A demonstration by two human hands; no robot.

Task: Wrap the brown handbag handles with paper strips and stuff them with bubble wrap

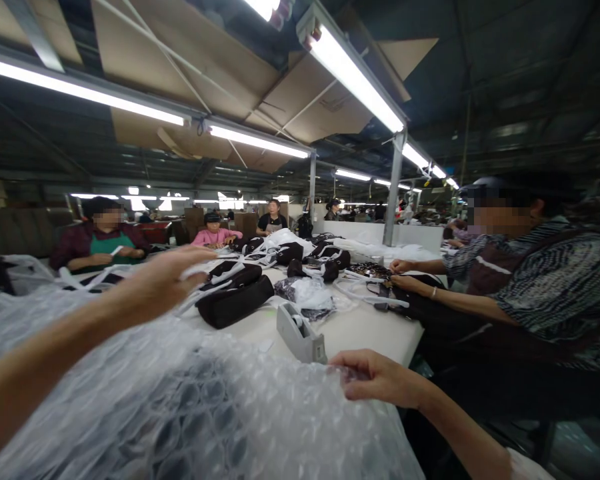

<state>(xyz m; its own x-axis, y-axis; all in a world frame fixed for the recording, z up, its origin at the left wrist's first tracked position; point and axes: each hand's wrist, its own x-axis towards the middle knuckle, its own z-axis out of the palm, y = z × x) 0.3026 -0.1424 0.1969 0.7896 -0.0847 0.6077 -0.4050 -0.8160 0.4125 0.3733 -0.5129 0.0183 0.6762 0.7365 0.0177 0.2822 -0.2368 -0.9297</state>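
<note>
A large sheet of clear bubble wrap (300,413) fills the near side of the table, with something dark showing faintly through it. My right hand (380,379) pinches its right edge between thumb and fingers. My left hand (180,270) is raised over the wrap's far side, smeared by motion. Something whitish shows at its fingertips, but whether the fingers hold it is unclear. Just beyond that hand lies a black bag (237,297) with white-wrapped handles. A grey tape dispenser (300,333) stands between my hands, against the wrap's far edge.
Black bags (330,257) with white wrapping are heaped along the white table (375,327). A clear plastic packet (307,293) lies behind the dispenser. At right, a co-worker's hands (405,277) handle a dark bag. Other people sit across the table.
</note>
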